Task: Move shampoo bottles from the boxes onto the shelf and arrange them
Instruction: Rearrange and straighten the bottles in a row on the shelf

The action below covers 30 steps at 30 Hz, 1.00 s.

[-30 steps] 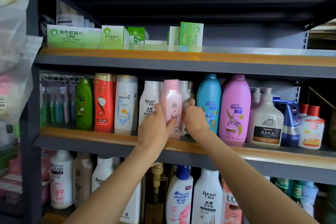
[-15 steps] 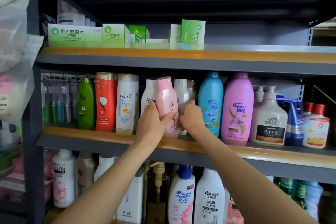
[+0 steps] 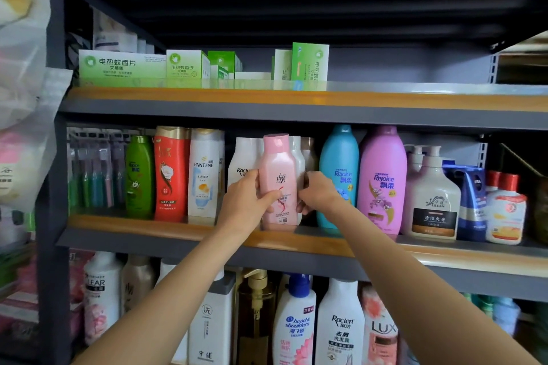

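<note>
I have both hands up at the middle shelf point(image 3: 184, 231). My left hand point(image 3: 247, 201) holds the pink bottle point(image 3: 278, 184), with the fingers curled round its left side and the thumb across its front. The pink bottle stands at the front edge of the shelf, with its cap at the top and its long side going straight up, leaning just a little. My right hand point(image 3: 318, 192) is just to the right of the pink bottle. Its fingers curl in behind the bottle, toward the white bottles point(image 3: 298, 157) in the row at the back. I cannot tell if it grips one of them or only pushes on them, as the pink bottle hides the fingertips. A white Raclen bottle point(image 3: 243, 163) stands just behind my left hand, and a blue Rejoice bottle point(image 3: 339, 169) stands close on the right of my right hand. The gap for the pink bottle is between those two. I think the next move is to slide the pink bottle straight back and turn its front to face me. My left hand is the one to do that, as it already has the bottle. The gap looks tight, so a push to the side could tip the white bottles behind.
</note>
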Motion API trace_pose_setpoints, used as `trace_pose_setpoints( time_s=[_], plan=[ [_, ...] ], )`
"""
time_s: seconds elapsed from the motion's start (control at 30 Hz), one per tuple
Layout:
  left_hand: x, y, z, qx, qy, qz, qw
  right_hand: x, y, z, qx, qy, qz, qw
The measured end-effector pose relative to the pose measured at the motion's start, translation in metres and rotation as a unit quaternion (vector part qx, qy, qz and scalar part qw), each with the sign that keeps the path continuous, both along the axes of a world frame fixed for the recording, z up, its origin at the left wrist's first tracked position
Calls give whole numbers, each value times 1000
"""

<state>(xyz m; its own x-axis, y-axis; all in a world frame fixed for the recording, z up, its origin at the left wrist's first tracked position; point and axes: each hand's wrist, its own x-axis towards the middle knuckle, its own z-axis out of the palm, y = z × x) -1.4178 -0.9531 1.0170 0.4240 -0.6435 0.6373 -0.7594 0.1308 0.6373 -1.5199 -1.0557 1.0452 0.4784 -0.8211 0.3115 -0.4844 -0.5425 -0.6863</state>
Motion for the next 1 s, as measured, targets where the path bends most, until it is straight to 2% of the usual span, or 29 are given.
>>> trace_pose_setpoints(
  time_s=[0.17,0.47,1.0],
  plan=[
    [4,3,3,14,7,-41,999,-1,-3,0,11,5,20,1000],
    [5,2,6,37,-24,-45,998,0,1,2,0,22,5,1000],
    [-2,-3,6,47,3,-42,998,-27,21,-10,-126,3,-74,989]
  ],
)
